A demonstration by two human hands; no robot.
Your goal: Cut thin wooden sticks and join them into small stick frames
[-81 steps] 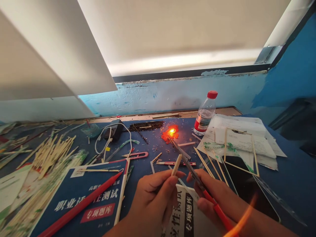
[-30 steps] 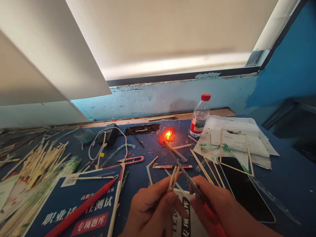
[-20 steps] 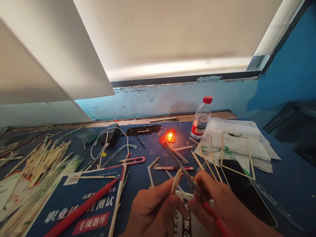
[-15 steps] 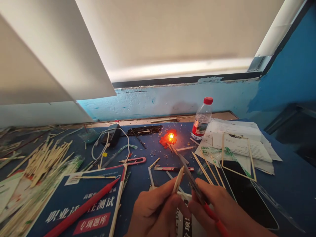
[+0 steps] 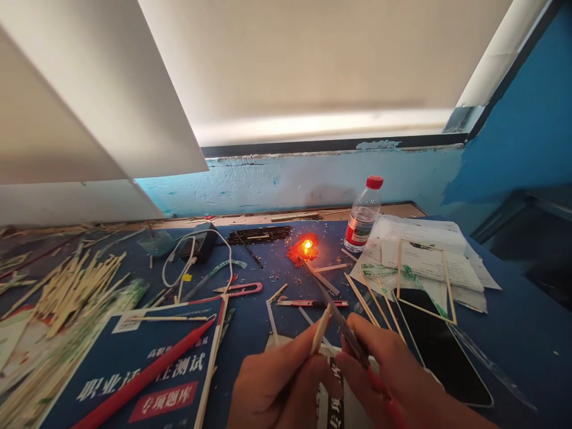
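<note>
Bearings are read from between the two hands, twelve straight ahead.

Left hand (image 5: pixel 279 381): thumb and fingers clamped on a short pale stick (image 5: pixel 320 330), its upper end pointing to one o'clock; one piece or several, cannot tell.

Right hand (image 5: pixel 384 360): fingers curled and closed round a red-handled metal tool (image 5: pixel 349 336), its metal part aimed at eleven o'clock and passing close by the stick's end — contact cannot be told.

Blue table (image 5: pixel 254 316), holding:

Small flame (image 5: pixel 307 245), at twelve, within a red mass (image 5: pixel 313 257).

Pink-and-metal cutter (image 5: pixel 297 303), at twelve, nearer than the flame.

Clear bottle (image 5: pixel 358 223), red-capped, upright, towards one.

Paper sheets (image 5: pixel 431 229), overlapping, at two.

Thin stick frame (image 5: pixel 448 280), between two and three, lying across sheets and phone.

Dark-screened phone (image 5: pixel 440 354), at three.

Blue book (image 5: pixel 134 351), at nine; a red pen-shaped item (image 5: pixel 147 372) lies slantwise upon it.

Pale stick heap (image 5: pixel 83 289), between nine and ten, well apart from the hands.

Black adapter (image 5: pixel 200 244) with white cable, at ten.

Pink-handled snips (image 5: pixel 243 289), at ten, nearer.

Dark stick bundle (image 5: pixel 259 235), at eleven.
</note>
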